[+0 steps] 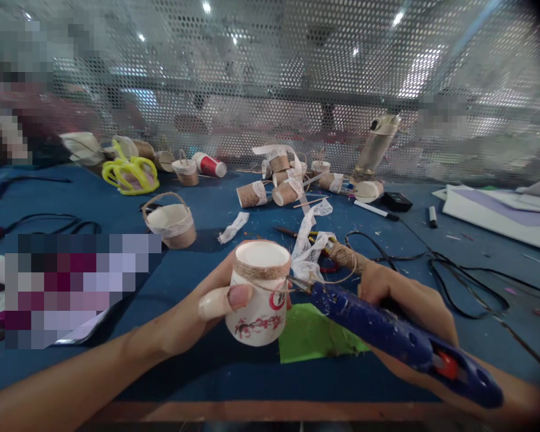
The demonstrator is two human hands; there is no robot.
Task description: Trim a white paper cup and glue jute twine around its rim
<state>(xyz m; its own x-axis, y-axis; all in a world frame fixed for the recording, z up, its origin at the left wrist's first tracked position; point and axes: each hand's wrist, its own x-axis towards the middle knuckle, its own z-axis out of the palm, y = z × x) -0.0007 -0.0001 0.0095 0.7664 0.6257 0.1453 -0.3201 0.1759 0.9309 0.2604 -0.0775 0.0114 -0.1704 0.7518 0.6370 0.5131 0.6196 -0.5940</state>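
My left hand [216, 300] is closed around a white paper cup [257, 318] printed with red blossoms, its mouth tipped slightly toward me. Jute twine [263, 273] is wound around the upper part of the cup. My right hand [405, 297] grips a blue hot glue gun [378, 330], whose metal nozzle meets the twine at the cup's right side. Past my right fingers lies a roll of twine [348, 255], with a loose strand looping toward the cup. Part of my right hand is hidden behind the glue gun.
Under the glue gun lies a green sheet [315, 336]. White lace [312, 246] and scissors [326, 264] are just beyond. A twine-handled basket cup [173, 225] stands left; several wrapped cups [288, 189] lie farther back. Black cables [459, 294] run along the right. A bottle [378, 144] stands by the mesh panel.
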